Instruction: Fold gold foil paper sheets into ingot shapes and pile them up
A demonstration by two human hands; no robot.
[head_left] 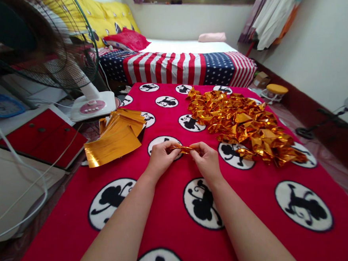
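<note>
Pinched foil point(186, 150) narrowly at its ends with left hand point(163, 158) and right hand point(207, 159), over cloth point(250, 204), between sheets point(115, 144) and pile point(239, 120). Seemed mid-shaping; next called for firm, even pinches.

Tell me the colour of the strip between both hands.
The strip is shiny orange-gold, best seen in the head view.
</note>
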